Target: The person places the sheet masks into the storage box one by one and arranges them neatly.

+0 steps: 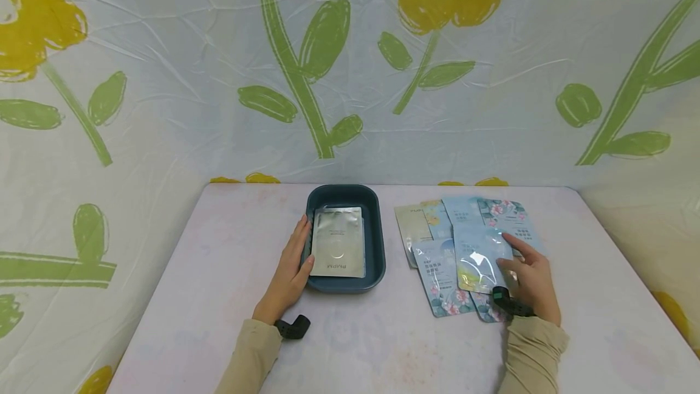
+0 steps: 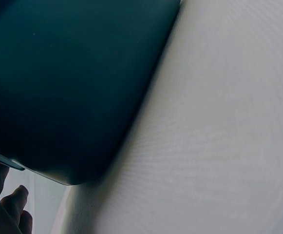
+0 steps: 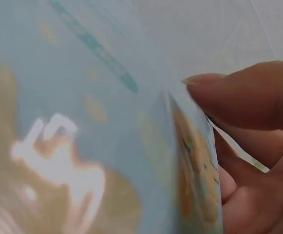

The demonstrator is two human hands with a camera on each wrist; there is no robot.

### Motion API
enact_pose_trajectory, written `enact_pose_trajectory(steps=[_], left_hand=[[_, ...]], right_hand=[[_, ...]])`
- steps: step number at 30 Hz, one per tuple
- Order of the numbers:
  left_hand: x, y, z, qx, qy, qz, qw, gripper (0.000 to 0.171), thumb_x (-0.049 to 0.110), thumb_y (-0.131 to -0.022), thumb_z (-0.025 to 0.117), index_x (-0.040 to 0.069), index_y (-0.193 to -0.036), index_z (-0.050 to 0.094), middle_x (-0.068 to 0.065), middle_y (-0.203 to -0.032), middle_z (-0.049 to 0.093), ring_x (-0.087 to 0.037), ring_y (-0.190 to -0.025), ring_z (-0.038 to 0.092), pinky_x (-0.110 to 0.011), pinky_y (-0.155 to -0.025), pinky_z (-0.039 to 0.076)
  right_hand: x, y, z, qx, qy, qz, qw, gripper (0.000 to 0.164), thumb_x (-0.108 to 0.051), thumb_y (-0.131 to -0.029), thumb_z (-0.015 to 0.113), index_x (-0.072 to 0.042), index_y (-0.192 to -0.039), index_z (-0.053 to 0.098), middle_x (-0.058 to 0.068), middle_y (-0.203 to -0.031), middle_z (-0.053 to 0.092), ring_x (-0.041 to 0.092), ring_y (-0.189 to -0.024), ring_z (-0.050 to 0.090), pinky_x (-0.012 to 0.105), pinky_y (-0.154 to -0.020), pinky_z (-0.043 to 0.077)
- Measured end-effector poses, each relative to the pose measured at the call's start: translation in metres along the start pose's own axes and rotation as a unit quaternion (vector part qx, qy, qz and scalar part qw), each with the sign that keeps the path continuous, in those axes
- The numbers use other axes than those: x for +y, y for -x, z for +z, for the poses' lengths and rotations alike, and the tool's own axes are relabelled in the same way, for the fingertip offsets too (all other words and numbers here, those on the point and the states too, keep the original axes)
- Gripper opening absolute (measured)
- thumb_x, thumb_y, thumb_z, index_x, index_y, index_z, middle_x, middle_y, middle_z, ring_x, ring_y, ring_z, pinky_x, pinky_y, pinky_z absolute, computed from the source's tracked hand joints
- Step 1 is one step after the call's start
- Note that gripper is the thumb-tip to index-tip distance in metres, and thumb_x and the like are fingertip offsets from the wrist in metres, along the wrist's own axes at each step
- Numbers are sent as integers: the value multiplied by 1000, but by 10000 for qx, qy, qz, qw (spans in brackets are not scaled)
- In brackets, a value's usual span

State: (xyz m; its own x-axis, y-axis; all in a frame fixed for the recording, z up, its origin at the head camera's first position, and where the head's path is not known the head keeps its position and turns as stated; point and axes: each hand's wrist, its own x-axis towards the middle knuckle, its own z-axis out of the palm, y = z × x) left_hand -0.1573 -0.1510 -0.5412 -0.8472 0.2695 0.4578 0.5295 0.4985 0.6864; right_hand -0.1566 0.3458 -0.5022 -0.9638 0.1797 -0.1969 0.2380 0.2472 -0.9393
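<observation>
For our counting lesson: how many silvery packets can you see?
2: one packet in the blue tray, another packet at the left of the pile. Others may be hidden.

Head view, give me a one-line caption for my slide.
Left hand against a dark blue tray holding a silvery packet, right hand touching a pale blue packet on the pile.

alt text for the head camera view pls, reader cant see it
A person's right hand touches a light blue packet over other packets on a table. The left hand rests against a dark blue tray holding a silvery packet. Flowered cloth hangs behind.
</observation>
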Motion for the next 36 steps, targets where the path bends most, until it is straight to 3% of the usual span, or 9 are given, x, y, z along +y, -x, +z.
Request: enact_pose_trajectory(steps=[4, 7, 11, 15, 20, 28, 32, 34, 36], left_hand=[[0, 0, 0, 2, 15, 12, 10000, 66, 7, -98, 49, 1, -157, 20, -11, -166, 11, -31, -151, 11, -44, -122, 9], [0, 0, 0, -2, 38, 9, 10000, 67, 8, -99, 49, 4, -158, 18, -11, -166, 10, -29, -152, 10, -43, -122, 9], [0, -1, 0, 8, 66, 22, 10000, 65, 11, -100, 47, 3, -158, 18, -9, -166, 10, -27, -152, 10, -43, -122, 9], [0, -1, 0, 16, 56, 32, 10000, 65, 8, -99, 48, 1, -157, 20, -11, -166, 11, -29, -152, 10, -42, -122, 10], [0, -1, 0, 23, 42, 54, 10000, 67, 3, -97, 50, 0, -157, 20, -14, -165, 12, -30, -152, 10, -42, -122, 9], [3, -1, -1, 49, 87, 41, 9999, 66, 3, -97, 50, -1, -156, 20, -13, -165, 12, -30, -152, 10, -41, -122, 9], [2, -1, -1, 44, 69, 49, 10000, 67, 2, -96, 50, -1, -156, 21, -14, -165, 12, -30, -151, 11, -41, -122, 9], [2, -1, 0, 42, 69, 58, 10000, 67, 2, -97, 50, 0, -157, 20, -15, -165, 12, -30, -151, 11, -41, -122, 9], [2, -1, 0, 43, 57, 70, 9999, 67, 3, -97, 50, 1, -157, 20, -16, -165, 13, -30, -151, 11, -40, -122, 9]], right_hand=[[2, -3, 3, -241, -24, -391, 9989, 69, 4, -93, 57, -5, -156, 29, 27, -155, 21, -1, -97, 54, 11, -76, 50], [3, -4, 5, -377, -309, -594, 9970, 66, 6, -95, 55, -1, -155, 28, 25, -153, 24, -1, -96, 57, 13, -76, 52], [4, -3, 6, -476, -918, -784, 9915, 54, 5, -97, 53, 2, -149, 39, 7, -127, 59, 5, -85, 67, 20, -67, 57], [4, -2, 6, -829, -1657, -719, 9801, 49, 3, -99, 53, -2, -147, 47, -8, -110, 68, 11, -83, 71, 26, -66, 59], [3, -2, 8, -1417, -1941, -632, 9687, 64, 4, -98, 54, -7, -156, 29, -5, -133, 50, 8, -100, 66, 25, -77, 58], [1, -6, 16, -2221, -2173, -1201, 9429, 71, 15, -96, 44, -2, -158, 14, 7, -151, 29, 10, -108, 64, 25, -82, 57], [-1, -9, 26, -2291, -2176, -1252, 9405, 71, 15, -96, 45, -2, -158, 15, 7, -159, 18, 7, -98, 64, 20, -76, 55], [-2, -10, 31, -2289, -2127, -1308, 9409, 70, 15, -96, 45, -1, -158, 16, 7, -163, 10, 3, -84, 61, 16, -68, 52], [-3, -11, 36, -2345, -2189, -1376, 9371, 70, 16, -95, 44, 0, -157, 16, 9, -164, 6, 3, -88, 61, 16, -69, 52]])
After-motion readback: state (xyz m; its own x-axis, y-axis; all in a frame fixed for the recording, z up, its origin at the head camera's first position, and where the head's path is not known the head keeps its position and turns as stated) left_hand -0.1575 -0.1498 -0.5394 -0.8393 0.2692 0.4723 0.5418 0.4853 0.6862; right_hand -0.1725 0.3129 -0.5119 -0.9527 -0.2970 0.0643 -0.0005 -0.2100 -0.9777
